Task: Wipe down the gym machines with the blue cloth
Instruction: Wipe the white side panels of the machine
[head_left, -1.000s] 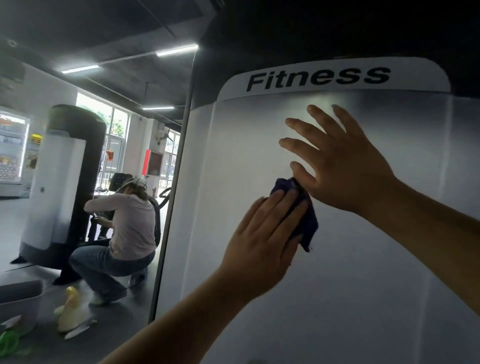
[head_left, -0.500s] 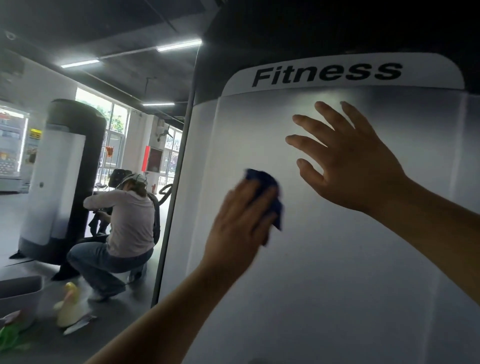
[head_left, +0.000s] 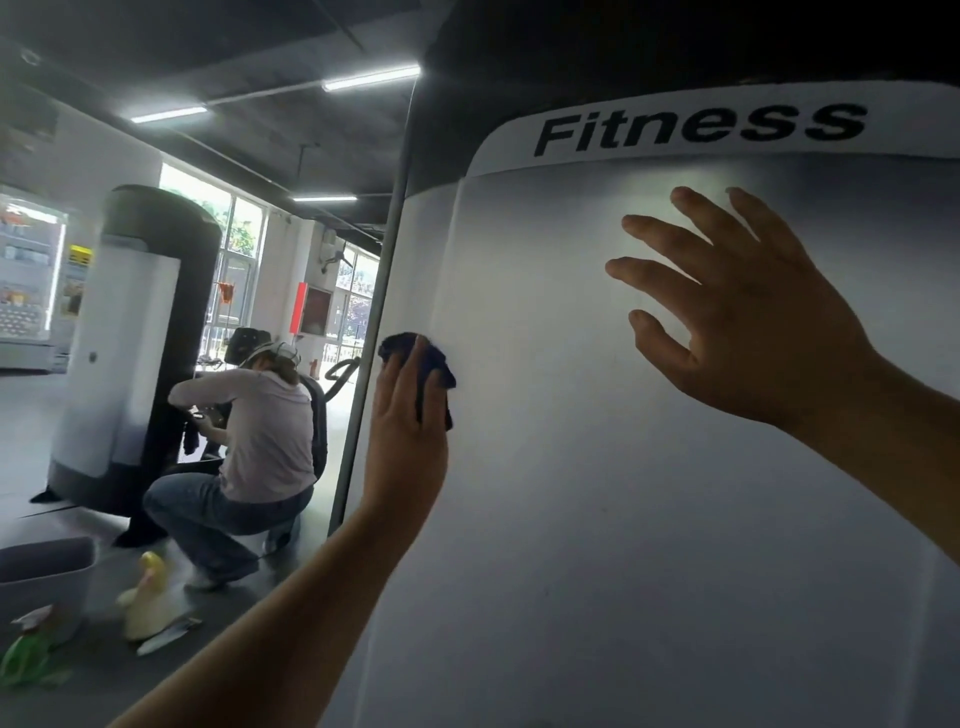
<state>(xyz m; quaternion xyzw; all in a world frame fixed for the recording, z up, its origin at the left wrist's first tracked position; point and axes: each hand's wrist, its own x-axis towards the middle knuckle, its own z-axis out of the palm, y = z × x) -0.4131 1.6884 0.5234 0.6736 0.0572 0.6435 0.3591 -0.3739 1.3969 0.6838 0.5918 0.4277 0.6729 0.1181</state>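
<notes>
- Blue cloth (head_left: 439, 376): soft, light, bunched; probably handles best pinned under a flat palm.
- Left hand (head_left: 408, 426): straight fingers press it against machine panel (head_left: 571, 519).
- Right hand (head_left: 743, 322): fingers splayed wide, empty.

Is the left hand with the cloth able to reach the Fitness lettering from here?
Probably yes: the left hand presses the blue cloth on the same panel, with only bare surface up to the lettering.

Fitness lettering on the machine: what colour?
Black lettering on a white band, clearest in the head view.
</notes>
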